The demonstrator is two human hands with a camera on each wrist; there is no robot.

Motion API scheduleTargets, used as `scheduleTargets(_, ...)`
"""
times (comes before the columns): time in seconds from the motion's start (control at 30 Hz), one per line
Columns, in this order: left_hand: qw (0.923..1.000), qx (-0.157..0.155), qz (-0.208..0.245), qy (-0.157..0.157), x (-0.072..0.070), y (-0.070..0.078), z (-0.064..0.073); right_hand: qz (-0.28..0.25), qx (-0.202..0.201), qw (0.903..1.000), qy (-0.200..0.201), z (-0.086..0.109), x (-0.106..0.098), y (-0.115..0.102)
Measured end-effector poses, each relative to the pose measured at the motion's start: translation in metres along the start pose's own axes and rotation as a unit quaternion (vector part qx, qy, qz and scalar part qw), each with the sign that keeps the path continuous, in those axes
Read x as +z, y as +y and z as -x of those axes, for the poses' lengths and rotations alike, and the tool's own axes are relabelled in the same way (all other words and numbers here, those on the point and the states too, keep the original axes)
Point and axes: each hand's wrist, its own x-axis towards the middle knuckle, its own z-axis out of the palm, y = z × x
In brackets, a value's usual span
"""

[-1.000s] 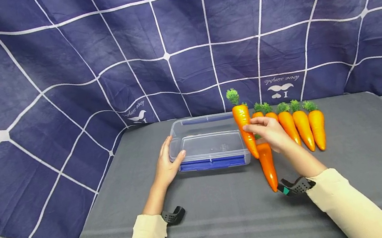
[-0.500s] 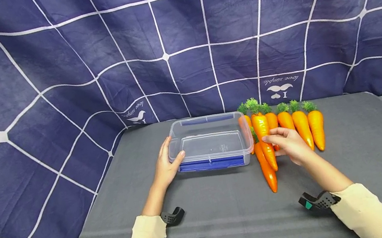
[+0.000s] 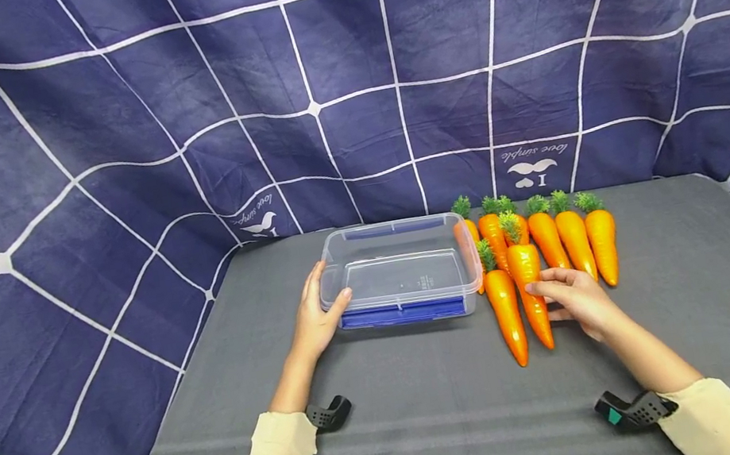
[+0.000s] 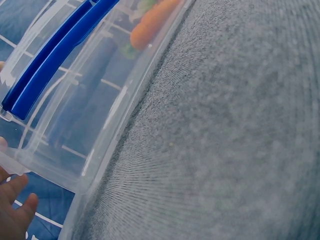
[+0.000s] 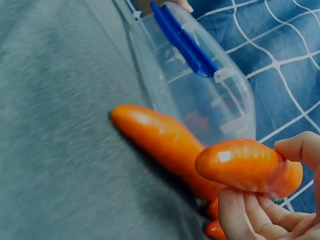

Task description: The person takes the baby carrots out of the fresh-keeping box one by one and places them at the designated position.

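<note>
In the head view a clear plastic food container (image 3: 404, 313) with blue latches stands mid-table. My left hand (image 3: 314, 323) rests against its left end, thumb at the front left corner and fingers straight along the side. Some of those fingers (image 4: 15, 192) show beside the container wall in the left wrist view. My right hand (image 3: 576, 297) pinches an orange carrot (image 3: 530, 288) with a green top between thumb and fingers. Just left of it lies another carrot (image 3: 508, 316), its tip toward me. Whether the held carrot touches the table I cannot tell.
Behind the held carrot several more carrots (image 3: 575, 245) lie in a row, tops toward the wall. The leftmost one (image 3: 468, 234) is close against the container's right end. A blue gridded cloth (image 3: 363, 131) hangs behind the grey table (image 3: 413, 429).
My right hand has carried the carrot from beside the container's right end to the right and toward me, beside the front carrot. My left hand has stayed at the container.
</note>
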Motion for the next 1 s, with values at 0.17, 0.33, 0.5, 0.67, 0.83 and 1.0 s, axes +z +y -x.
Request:
scheduleTargets(0.17,1.0,-0.001,-0.002,-0.002,-0.001,0.0,0.0,0.018,0.016,0.9997,0.007,0.002,-0.001,0.012)
scheduleTargets(0.33,1.0,-0.002,-0.002,-0.003,-0.001,-0.001,0.0,0.061,0.023,0.9976,0.025,0.002,0.001,0.021)
scheduleTargets(0.5,1.0,-0.001,-0.002,-0.003,-0.001,-0.001,0.0,0.091,0.017,0.9947,0.044,0.004,0.005,0.021)
scheduleTargets(0.67,1.0,-0.001,-0.005,-0.004,-0.001,-0.001,0.0,0.134,0.006,0.9891,0.061,0.006,0.006,0.02)
scheduleTargets(0.83,1.0,-0.003,-0.005,-0.004,-0.001,-0.001,0.0,0.173,0.004,0.982,0.075,0.006,0.005,0.021)
scheduleTargets(1.0,1.0,-0.001,-0.004,-0.004,-0.001,-0.001,0.0,0.16,0.004,0.9838,0.081,0.007,0.002,0.018)
